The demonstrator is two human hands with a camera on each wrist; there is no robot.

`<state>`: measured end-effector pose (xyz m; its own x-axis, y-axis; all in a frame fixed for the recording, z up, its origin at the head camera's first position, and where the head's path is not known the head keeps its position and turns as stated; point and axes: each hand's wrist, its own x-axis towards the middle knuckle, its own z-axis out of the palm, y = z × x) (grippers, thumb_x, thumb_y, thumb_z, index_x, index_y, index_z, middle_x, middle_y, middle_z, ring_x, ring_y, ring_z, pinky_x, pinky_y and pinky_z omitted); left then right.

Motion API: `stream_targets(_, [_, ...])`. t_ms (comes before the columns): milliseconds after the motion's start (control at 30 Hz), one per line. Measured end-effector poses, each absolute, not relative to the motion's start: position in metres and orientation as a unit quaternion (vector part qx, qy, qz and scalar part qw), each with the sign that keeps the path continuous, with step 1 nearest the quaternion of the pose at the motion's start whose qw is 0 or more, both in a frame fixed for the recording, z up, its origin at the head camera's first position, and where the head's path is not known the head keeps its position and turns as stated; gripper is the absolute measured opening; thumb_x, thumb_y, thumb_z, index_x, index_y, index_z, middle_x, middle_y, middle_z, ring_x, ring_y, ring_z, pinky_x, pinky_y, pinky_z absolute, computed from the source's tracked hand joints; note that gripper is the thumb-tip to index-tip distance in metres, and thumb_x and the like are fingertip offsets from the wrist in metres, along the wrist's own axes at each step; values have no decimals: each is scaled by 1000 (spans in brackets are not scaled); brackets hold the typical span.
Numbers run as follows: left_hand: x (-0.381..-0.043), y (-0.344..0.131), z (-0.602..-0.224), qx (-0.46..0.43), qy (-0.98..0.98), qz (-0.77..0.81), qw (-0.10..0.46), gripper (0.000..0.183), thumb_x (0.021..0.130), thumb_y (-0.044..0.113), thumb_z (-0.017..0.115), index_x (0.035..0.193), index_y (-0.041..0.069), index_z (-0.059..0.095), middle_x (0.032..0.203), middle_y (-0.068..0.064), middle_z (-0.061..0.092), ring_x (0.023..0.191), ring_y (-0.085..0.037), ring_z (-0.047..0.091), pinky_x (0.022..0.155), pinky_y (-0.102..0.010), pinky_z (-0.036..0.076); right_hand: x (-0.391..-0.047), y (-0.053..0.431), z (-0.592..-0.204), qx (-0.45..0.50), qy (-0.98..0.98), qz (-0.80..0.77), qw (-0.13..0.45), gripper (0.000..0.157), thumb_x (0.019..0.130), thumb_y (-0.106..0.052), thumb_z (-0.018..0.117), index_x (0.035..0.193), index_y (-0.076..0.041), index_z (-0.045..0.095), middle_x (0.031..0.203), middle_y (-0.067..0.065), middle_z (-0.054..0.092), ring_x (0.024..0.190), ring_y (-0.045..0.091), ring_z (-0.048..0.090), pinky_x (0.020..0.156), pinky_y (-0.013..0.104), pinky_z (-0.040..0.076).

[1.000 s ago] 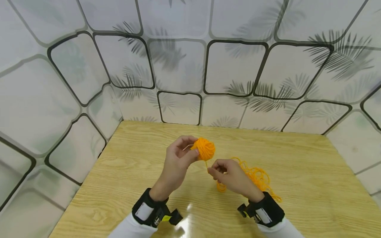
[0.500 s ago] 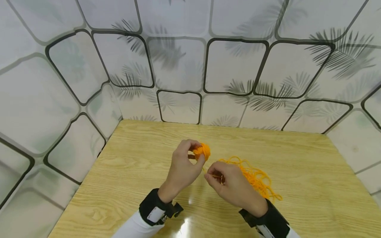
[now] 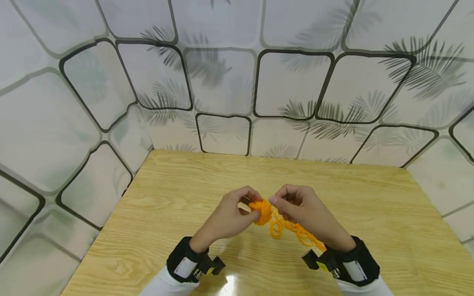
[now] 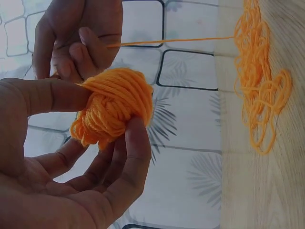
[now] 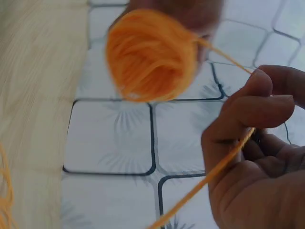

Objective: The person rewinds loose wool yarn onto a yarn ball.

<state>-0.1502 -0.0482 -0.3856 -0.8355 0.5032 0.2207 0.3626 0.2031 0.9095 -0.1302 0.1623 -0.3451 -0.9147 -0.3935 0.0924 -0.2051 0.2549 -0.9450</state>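
Observation:
An orange ball of yarn (image 3: 262, 211) is pinched between the thumb and fingers of my left hand (image 3: 233, 213), above the table. In the left wrist view the wound strands of the ball (image 4: 114, 105) show clearly. My right hand (image 3: 305, 209) is right beside it, pinching the yarn strand (image 5: 226, 57) between thumb and index finger. From the ball the strand passes through the right hand's curled fingers (image 5: 250, 112) and on down to a loose heap of orange yarn (image 4: 255, 76) on the table. In the head view the right hand and forearm partly cover that heap.
A light wood-grain table (image 3: 166, 185) lies under both hands. Behind it and to the sides stand pale walls (image 3: 222, 82) patterned with dark-outlined blocks and leaves. Each wrist wears a black strap (image 3: 185, 259) with a small camera.
My left hand has brought the ball nearer and slightly right, turning it. My right hand dipped below the ball, then rose to its right side, with the strand still held.

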Motion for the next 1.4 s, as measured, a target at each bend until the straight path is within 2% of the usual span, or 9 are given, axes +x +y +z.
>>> stream_targets(100, [-152,-51,-388,273,789,550,17,18,84,14,61,102,15,56,98,1,55,87,-15,56,66,-27,52,-131,168,-340,-186,766,-601,132,30,91,-31,55,94,-1,56,69,15,44,54,21,39,45,32,35])
stream_targets(267, [-157,-54,-392,262,808,526,-48,21,82,13,62,101,14,56,97,3,54,87,-12,54,65,-25,51,-131,172,-335,-180,736,-634,157,29,93,-28,53,93,0,55,69,13,42,57,21,39,47,31,33])
stream_targets(400, [-158,-56,-395,257,817,512,-64,21,82,13,62,102,13,56,97,4,53,87,-12,53,64,-24,50,-131,174,-331,-168,705,-672,152,27,95,-26,51,91,0,52,71,8,43,59,19,38,48,29,30])
stream_targets(633, [-159,-57,-403,265,828,489,-73,20,81,13,62,100,14,56,96,4,53,85,-12,52,64,-26,51,-132,178,-322,-151,637,-748,109,22,96,-22,47,89,-3,52,73,4,48,60,16,40,51,28,27])
stream_targets(767, [-157,-58,-406,305,818,484,-57,19,82,12,62,100,15,55,95,5,53,84,-11,52,65,-28,51,-136,181,-320,-177,592,-781,90,19,99,-19,42,90,-4,50,75,3,49,62,15,41,51,28,25])
stream_targets(1033, [-148,-59,-400,421,772,476,35,23,85,12,60,105,20,53,103,7,52,91,-7,53,70,-21,49,-149,182,-322,-196,477,-853,82,28,101,-19,32,87,-5,52,76,2,44,64,16,33,54,21,25])
stream_targets(1133, [-142,-58,-395,440,744,498,68,23,85,12,60,105,20,53,103,8,53,94,-7,54,72,-23,49,-156,179,-326,-175,456,-871,59,27,100,-19,37,85,-4,54,75,2,47,62,15,36,53,21,26])
stream_targets(1233, [-136,-56,-389,454,712,528,88,23,85,13,60,106,20,53,103,6,54,96,-9,54,72,-26,50,-164,175,-334,-132,517,-846,1,25,96,-23,46,85,-2,54,72,3,48,60,14,42,50,19,31])
stream_targets(1400, [-121,-54,-368,460,652,595,96,22,85,8,60,105,15,53,103,-1,54,93,-13,53,74,-33,51,-176,167,-361,-61,677,-730,-70,37,90,-35,56,93,1,52,70,10,46,56,18,42,47,25,35])
